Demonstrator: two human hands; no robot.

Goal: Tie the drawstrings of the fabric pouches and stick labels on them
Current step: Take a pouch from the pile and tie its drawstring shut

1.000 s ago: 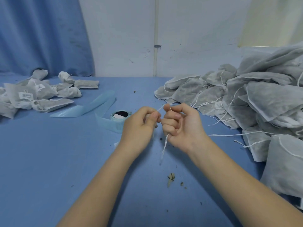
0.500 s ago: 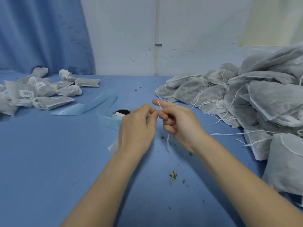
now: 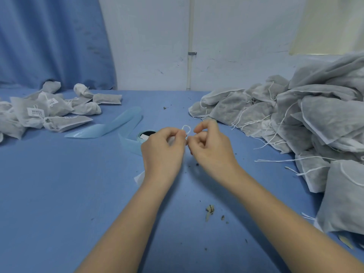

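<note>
A small loop of white drawstring [image 3: 186, 128] now stands up between the two hands, where half a second ago a single strand ran over the right forefinger and hung down below it. The left hand [image 3: 162, 149] pinches the base of the loop with thumb and forefinger; the right hand [image 3: 210, 146] has its fingers curled, thumb and forefinger close on the string beside the loop. A white corner of the pouch [image 3: 139, 177] shows under the left wrist, on the blue counter [image 3: 59, 194]; the rest is hidden. Just behind the hands lies the pale blue label roll [image 3: 146, 135]. Untied pouches [image 3: 295, 119] are heaped to the right, labelled ones [image 3: 39, 113] to the left.
</note>
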